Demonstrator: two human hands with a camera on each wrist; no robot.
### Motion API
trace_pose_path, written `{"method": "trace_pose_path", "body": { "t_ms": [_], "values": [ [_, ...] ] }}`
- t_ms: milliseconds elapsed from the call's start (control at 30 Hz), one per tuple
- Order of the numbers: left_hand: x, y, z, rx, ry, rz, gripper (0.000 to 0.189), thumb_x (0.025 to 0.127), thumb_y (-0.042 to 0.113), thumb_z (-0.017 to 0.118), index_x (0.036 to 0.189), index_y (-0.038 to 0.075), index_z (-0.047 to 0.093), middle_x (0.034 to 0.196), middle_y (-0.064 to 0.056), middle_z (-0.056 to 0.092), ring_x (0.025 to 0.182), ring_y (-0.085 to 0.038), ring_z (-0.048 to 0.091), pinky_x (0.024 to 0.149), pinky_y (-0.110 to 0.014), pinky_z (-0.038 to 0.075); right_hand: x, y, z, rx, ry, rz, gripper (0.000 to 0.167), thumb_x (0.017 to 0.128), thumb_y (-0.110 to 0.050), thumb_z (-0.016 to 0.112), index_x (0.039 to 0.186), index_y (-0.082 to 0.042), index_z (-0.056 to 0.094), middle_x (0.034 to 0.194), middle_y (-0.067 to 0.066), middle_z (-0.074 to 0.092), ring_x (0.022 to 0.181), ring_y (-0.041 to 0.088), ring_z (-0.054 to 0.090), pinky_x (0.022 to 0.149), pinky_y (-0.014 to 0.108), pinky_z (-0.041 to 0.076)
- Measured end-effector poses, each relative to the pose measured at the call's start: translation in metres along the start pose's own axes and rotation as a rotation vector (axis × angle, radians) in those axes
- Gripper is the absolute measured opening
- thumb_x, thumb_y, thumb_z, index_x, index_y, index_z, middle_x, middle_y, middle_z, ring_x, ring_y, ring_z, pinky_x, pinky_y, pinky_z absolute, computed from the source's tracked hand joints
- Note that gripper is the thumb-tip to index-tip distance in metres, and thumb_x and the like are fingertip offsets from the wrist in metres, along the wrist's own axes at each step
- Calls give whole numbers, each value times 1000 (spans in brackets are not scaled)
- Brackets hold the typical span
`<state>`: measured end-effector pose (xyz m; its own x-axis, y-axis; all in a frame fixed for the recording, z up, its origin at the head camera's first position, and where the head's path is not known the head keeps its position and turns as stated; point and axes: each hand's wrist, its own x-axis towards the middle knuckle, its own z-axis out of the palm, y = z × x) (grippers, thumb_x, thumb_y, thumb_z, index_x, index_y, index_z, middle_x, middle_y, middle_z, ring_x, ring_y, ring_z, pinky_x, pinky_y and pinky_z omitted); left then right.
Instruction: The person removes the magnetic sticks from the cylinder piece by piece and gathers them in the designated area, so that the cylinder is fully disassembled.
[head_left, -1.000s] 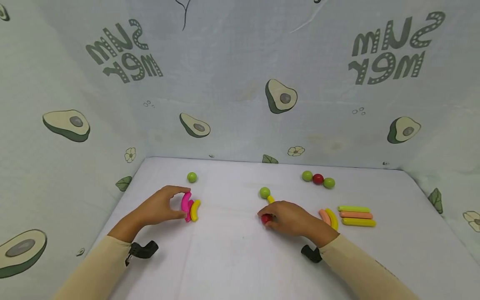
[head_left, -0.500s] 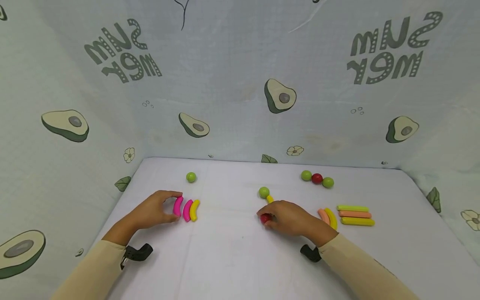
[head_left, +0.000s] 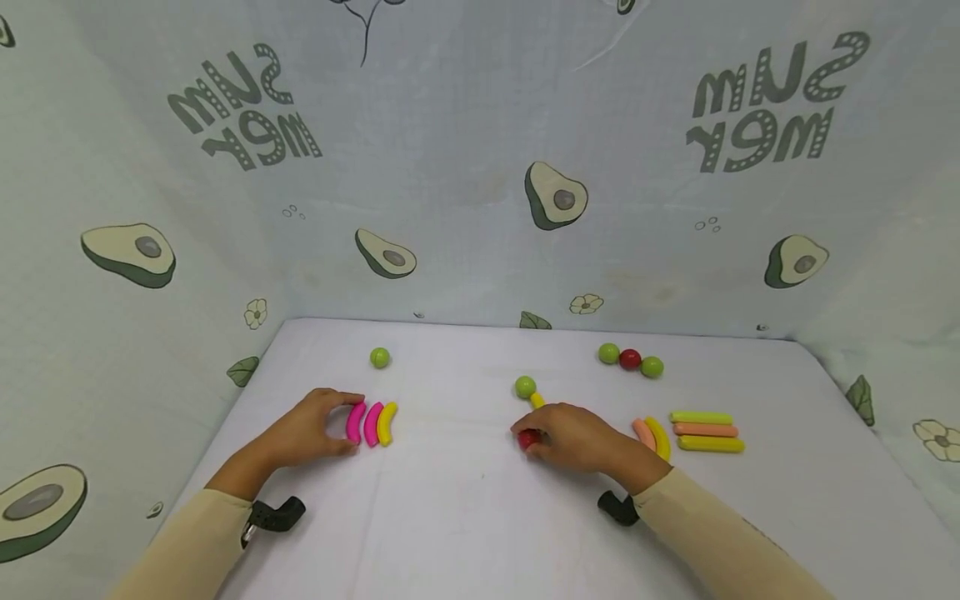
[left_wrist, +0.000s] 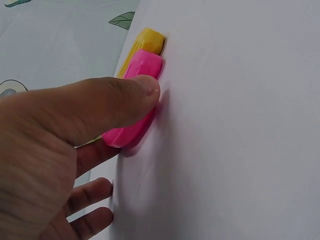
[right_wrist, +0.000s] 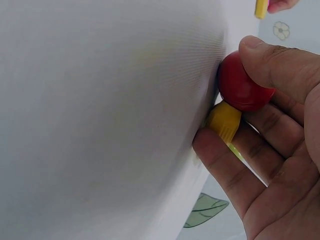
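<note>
My left hand [head_left: 300, 432] pinches a pink curved, banana-shaped piece [head_left: 355, 423] between thumb and fingers at its two ends. Just right of it lie a second pink curved piece [head_left: 372, 424] and a yellow curved piece [head_left: 386, 423], side by side. In the left wrist view the thumb covers part of the pink piece [left_wrist: 125, 136]. My right hand [head_left: 573, 437] grips a red ball [head_left: 528, 440] low at the table. Against that ball lies a yellow piece [right_wrist: 224, 120], partly hidden by the fingers. Its far end points toward a green ball [head_left: 525, 387].
A lone green ball [head_left: 380, 357] sits at the back left. At the back right, a red ball [head_left: 630, 359] stands between two green ones. An orange curved piece [head_left: 643, 432], a yellow curved piece [head_left: 658, 437] and a stack of straight sticks [head_left: 705, 430] lie beyond my right wrist.
My left hand has drawn its pink piece leftward, away from the second pink piece, and set it lower, upright alongside. The right hand stays on the red ball. The view shifts slightly.
</note>
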<state>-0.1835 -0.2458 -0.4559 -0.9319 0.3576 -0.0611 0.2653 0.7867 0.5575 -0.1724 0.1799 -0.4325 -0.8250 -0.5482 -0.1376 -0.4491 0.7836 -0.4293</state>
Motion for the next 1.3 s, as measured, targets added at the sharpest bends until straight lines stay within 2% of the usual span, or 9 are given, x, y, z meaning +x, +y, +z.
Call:
{"method": "trace_pose_path", "body": {
  "t_ms": [167, 400, 533, 700, 800, 967, 1200, 1233, 1300],
  "values": [
    [0, 0, 1, 21, -11, -2, 75, 77, 22, 90, 144, 9, 58, 139, -17, 57, 134, -44, 43, 101, -62, 46, 1, 1, 2, 6, 4, -3, 34, 88, -20, 83, 121, -19, 76, 112, -7, 70, 99, 13, 59, 95, 40, 53],
    [2, 4, -4, 60, -25, 37, 86, 75, 26, 92, 150, 10, 51, 143, -13, 55, 135, -41, 43, 102, -62, 45, 1, 3, 3, -6, 11, -21, 34, 88, -20, 83, 122, -19, 75, 112, -8, 70, 98, 12, 58, 94, 40, 53],
    [6, 16, -8, 40, 6, 84, 86, 77, 23, 91, 150, 7, 50, 145, -13, 55, 136, -39, 43, 105, -60, 44, 0, 3, 2, -4, 9, -21, 34, 88, -21, 83, 122, -19, 76, 112, -8, 70, 97, 12, 58, 94, 41, 53],
    [16, 39, -6, 26, 17, 135, 75, 86, 27, 85, 150, 8, 51, 146, -11, 54, 138, -37, 41, 109, -59, 41, 0, 3, 3, 4, 11, -6, 35, 88, -20, 83, 122, -19, 76, 112, -8, 70, 97, 12, 58, 94, 41, 53],
    [23, 53, -1, 12, -6, 154, 71, 89, 32, 82, 150, 11, 52, 146, -8, 54, 140, -35, 40, 112, -58, 37, 0, 4, 4, -1, 16, -6, 35, 88, -20, 83, 123, -20, 75, 114, -8, 70, 98, 12, 58, 94, 41, 53],
    [35, 70, 16, 25, -22, 237, 64, 94, 32, 77, 148, 10, 53, 145, -5, 55, 138, -30, 45, 113, -53, 36, -2, 3, 5, 3, 13, -3, 36, 89, -20, 82, 125, -19, 74, 118, -7, 70, 103, 14, 60, 96, 43, 52],
    [47, 91, 39, 78, -36, 321, 57, 96, 29, 74, 146, 10, 56, 142, -4, 59, 136, -28, 48, 114, -49, 36, -5, 1, 5, -58, 29, -38, 45, 89, -23, 83, 132, -18, 70, 136, -2, 64, 127, 20, 57, 102, 44, 50],
    [49, 94, 41, 79, -40, 326, 56, 96, 29, 74, 146, 10, 56, 142, -4, 59, 136, -28, 48, 114, -48, 36, -5, 1, 4, -63, 42, -34, 46, 88, -25, 83, 132, -18, 70, 137, -2, 64, 129, 21, 56, 102, 45, 50],
    [53, 98, 47, 95, -44, 332, 55, 97, 30, 73, 146, 12, 56, 141, -2, 60, 136, -26, 48, 114, -47, 36, -6, -1, 3, -59, 87, 27, 47, 88, -30, 84, 131, -20, 70, 136, -1, 63, 128, 22, 56, 102, 46, 51]
  ]
}}
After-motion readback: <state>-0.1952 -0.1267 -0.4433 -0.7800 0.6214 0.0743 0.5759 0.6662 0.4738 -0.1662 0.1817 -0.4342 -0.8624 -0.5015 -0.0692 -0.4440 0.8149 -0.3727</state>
